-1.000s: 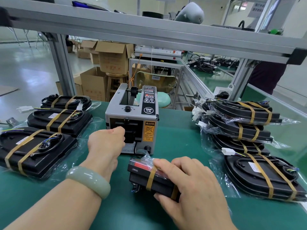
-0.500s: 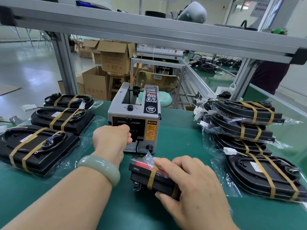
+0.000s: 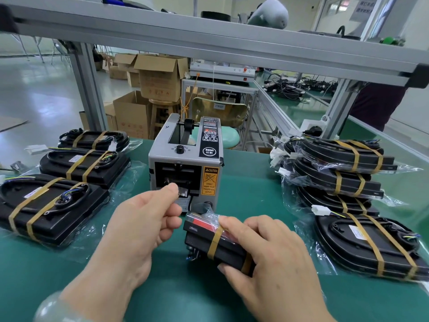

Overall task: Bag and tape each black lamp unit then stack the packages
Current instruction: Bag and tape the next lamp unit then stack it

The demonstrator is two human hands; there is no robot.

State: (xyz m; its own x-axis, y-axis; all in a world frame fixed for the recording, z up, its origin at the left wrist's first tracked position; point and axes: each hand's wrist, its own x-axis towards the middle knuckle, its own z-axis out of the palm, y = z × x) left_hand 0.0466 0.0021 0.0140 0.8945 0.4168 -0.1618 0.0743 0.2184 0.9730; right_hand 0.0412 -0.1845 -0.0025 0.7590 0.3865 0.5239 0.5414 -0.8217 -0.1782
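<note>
**benchwatcher:** ok what are the hands doing here?

**tapeguy:** left hand (image 3: 148,219) is pinching a strip of tape (image 3: 183,193) right at the outlet of the grey tape dispenser (image 3: 185,159). The right hand (image 3: 267,252) grips a bagged lamp unit (image 3: 209,238) on the green table (image 3: 243,187), just in front of the machine.

**benchwatcher:** and the taped ones?

**tapeguy:** stack of packages (image 3: 336,168) on the right, single package (image 3: 371,247) lying flat just in front of it. On the left there's a row of three packages (image 3: 53,205).

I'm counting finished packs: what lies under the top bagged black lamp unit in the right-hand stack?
Under the top bagged black lamp unit: a second taped unit, then a third. The front package hides the stack's base.
</note>
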